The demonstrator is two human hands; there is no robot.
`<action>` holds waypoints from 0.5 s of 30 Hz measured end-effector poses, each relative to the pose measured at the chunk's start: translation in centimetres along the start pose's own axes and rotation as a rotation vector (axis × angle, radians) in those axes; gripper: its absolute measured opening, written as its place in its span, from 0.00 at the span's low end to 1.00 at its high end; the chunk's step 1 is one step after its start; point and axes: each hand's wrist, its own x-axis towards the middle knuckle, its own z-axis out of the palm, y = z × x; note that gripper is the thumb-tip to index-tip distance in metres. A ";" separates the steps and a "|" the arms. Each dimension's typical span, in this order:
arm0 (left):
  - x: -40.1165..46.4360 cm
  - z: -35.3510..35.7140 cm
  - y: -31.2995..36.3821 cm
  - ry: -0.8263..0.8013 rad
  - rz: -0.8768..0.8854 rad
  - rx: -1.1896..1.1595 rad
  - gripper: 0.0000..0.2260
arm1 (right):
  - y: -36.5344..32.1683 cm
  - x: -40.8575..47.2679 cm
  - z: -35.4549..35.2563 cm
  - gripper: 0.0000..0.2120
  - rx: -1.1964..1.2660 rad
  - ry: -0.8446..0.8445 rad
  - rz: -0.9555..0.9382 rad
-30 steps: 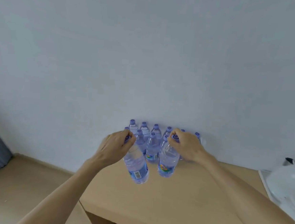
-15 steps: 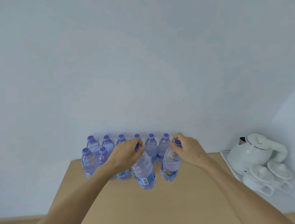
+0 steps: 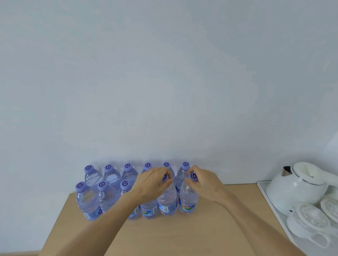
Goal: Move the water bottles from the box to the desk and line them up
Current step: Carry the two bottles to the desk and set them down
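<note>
Several clear water bottles with purple caps stand in two rows on the wooden desk (image 3: 175, 241), against the wall. My left hand (image 3: 151, 184) grips the cap of a front-row bottle (image 3: 166, 200), which stands upright on the desk. Just to its right, my right hand (image 3: 204, 183) pinches the cap of the end bottle (image 3: 188, 198), the last one in the front row. A back row of bottles (image 3: 109, 173) runs behind them. The box is out of view.
A white tray (image 3: 267, 200) at the desk's right edge holds a white kettle (image 3: 299, 186) and lidded white cups (image 3: 310, 221). The pale wall stands directly behind the bottles. The desk's left edge runs close to the leftmost bottle (image 3: 86, 200).
The view swung right, bringing the kettle tray into sight. The tilted bottle in my left hand came upright and now stands in the front row beside the one under my right hand.
</note>
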 end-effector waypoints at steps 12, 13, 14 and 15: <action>2.1 2.8 -1.3 -0.117 0.102 0.042 0.07 | 1.2 1.5 2.6 0.11 -0.031 -0.041 -0.023; 2.2 2.9 -1.4 -0.127 0.112 0.049 0.07 | 1.2 1.5 2.8 0.10 -0.032 -0.045 -0.022; 2.2 3.1 -1.6 -0.137 0.119 0.053 0.07 | 1.2 1.5 2.9 0.10 -0.031 -0.045 -0.017; 2.2 3.3 -1.7 -0.145 0.124 0.053 0.07 | 1.1 1.6 3.0 0.10 -0.029 -0.043 -0.012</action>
